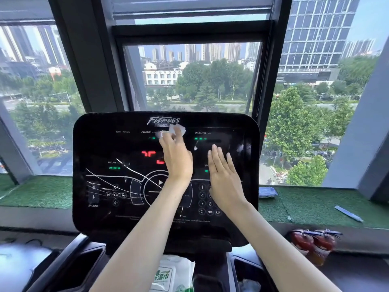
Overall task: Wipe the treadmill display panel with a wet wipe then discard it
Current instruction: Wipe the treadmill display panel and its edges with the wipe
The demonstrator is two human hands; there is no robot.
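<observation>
left hand (176, 159): white wipe (177, 130) pressed under fingertips near panel (101, 148) top | right hand (223, 175): laid flat, fingers extended, nothing held, over keypad (203, 199)

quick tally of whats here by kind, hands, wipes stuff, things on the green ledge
hands: 2, left hand and right hand
wet wipe in use: 1
wipes pack: 1
items on the green ledge: 2, blue cloth and blue strip
total: 6

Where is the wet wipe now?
The wet wipe is under the fingertips of the left hand, pressed on the top middle of the display panel, just below the "Fitness" logo.
</observation>
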